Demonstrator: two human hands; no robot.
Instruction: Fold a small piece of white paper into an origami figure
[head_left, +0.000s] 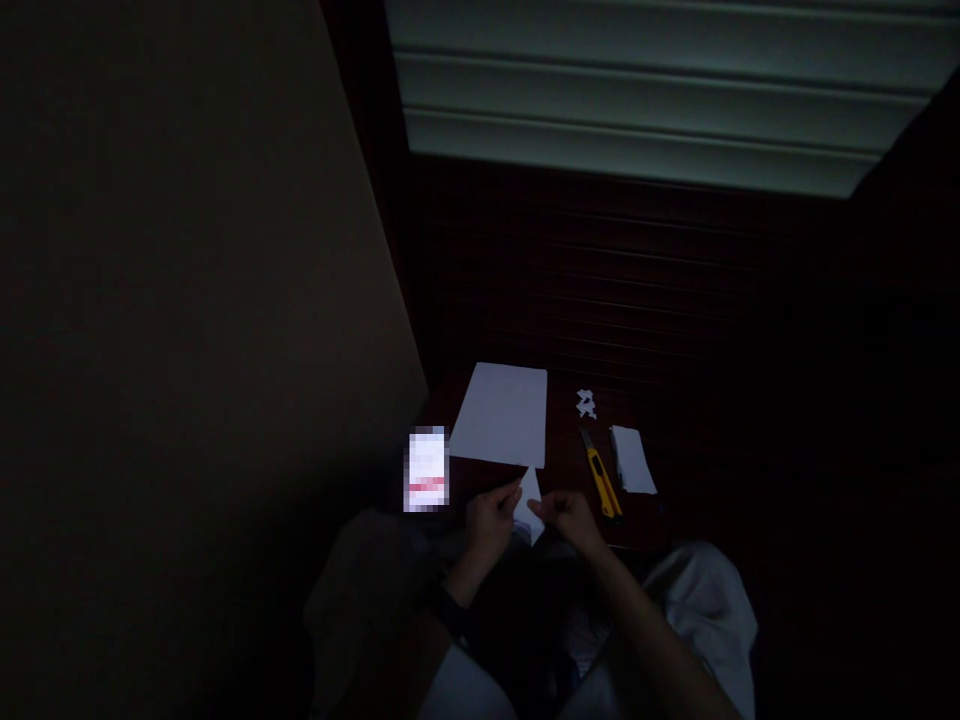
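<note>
Between my two hands is a folded piece of white paper (531, 500), its pointed end turned away from me. My left hand (491, 522) grips its left edge, fingers pressed together. On the right edge, my right hand (568, 515) pinches the paper between thumb and fingers. Just beyond the folded paper lies a flat white sheet (501, 415). A yellow utility knife (602, 485) rests to the right of my right hand, its blade end pointing away.
Right of the knife lies a stack of white paper (634, 460). Small paper scraps (586, 403) sit at the back of the dark table (562, 415). A bright blurred-out object (426, 470) is at the left edge. A wall (225, 300) rises on the left; slatted panels (600, 250) stand behind.
</note>
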